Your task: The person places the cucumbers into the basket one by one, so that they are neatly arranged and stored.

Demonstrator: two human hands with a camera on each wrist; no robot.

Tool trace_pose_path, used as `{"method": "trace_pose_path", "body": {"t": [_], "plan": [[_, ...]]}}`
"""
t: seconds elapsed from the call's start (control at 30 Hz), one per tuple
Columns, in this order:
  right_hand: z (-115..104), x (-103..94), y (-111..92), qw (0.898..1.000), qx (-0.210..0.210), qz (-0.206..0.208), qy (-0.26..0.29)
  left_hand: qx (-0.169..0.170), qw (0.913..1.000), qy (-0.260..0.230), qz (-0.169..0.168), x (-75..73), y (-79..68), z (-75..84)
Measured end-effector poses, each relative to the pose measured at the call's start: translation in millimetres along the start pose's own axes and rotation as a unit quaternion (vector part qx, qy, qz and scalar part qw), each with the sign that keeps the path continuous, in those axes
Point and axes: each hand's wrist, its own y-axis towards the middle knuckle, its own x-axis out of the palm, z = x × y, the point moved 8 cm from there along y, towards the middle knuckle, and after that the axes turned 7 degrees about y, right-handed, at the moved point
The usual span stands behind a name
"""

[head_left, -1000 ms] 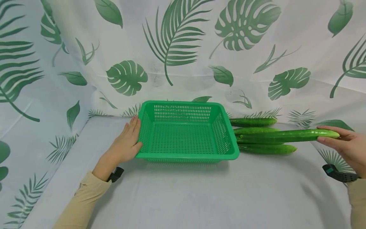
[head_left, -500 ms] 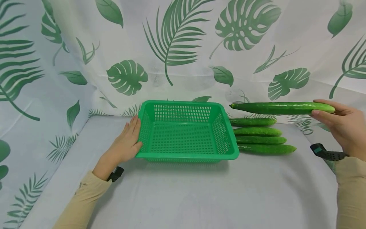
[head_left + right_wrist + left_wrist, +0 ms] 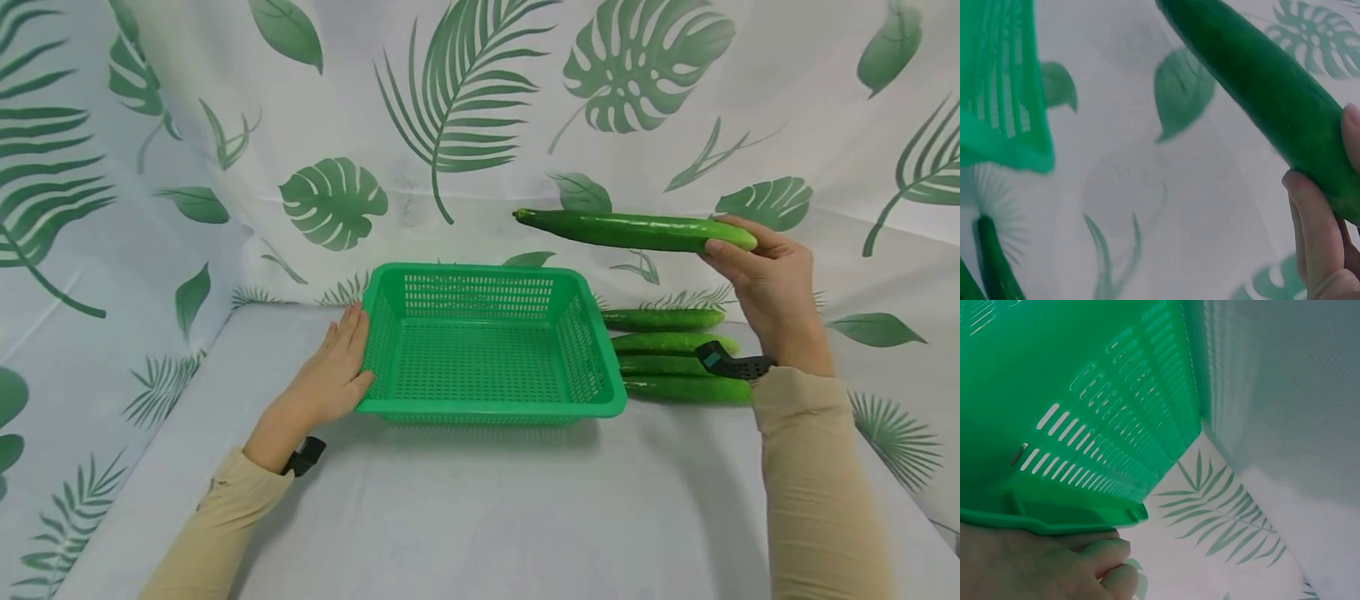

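Note:
A long green cucumber (image 3: 622, 230) is held up in the air by my right hand (image 3: 776, 279), which pinches its paler end between thumb and fingers. Its darker stem end points left, above the back right corner of a green slotted plastic basket (image 3: 491, 409). In the right wrist view the cucumber (image 3: 1266, 81) slants across the upper right, with fingertips on both sides. My left hand (image 3: 330, 375) lies with straight fingers against the basket's left side. The left wrist view shows that hand (image 3: 1041, 569) just under the basket rim (image 3: 1054, 526). No items show inside the basket.
Several more cucumbers (image 3: 686, 389) lie side by side on the white table (image 3: 487, 517), right of the basket; their left ends are hidden behind it. My right forearm and wrist strap (image 3: 731, 364) partly cover them. A leaf-patterned cloth (image 3: 480, 208) rises behind.
My right hand has lifted the cucumber off the others, raising it and carrying it left toward the basket. My left hand and the basket have stayed in place.

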Motion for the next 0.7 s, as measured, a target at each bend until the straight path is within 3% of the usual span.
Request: {"method": "trace_pose_path", "body": {"t": [0.17, 0.43, 0.53, 0.7], "plan": [[32, 24.7, 6, 1.0, 0.012, 0.001, -0.024, 0.001, 1.0, -0.002, 0.001, 0.4, -0.3, 0.6], [89, 52.6, 10, 0.992, 0.09, -0.003, -0.084, 0.001, 1.0, -0.002, 0.004, 1.0, -0.4, 0.6], [110, 59.5, 10, 0.983, 0.125, -0.01, -0.137, 0.003, 1.0, -0.006, 0.002, 1.1, 0.0, 1.1], [142, 64.7, 9, 0.957, 0.176, -0.006, -0.232, 0.001, 1.0, -0.004, -0.002, 1.5, 0.4, 0.2]]}}
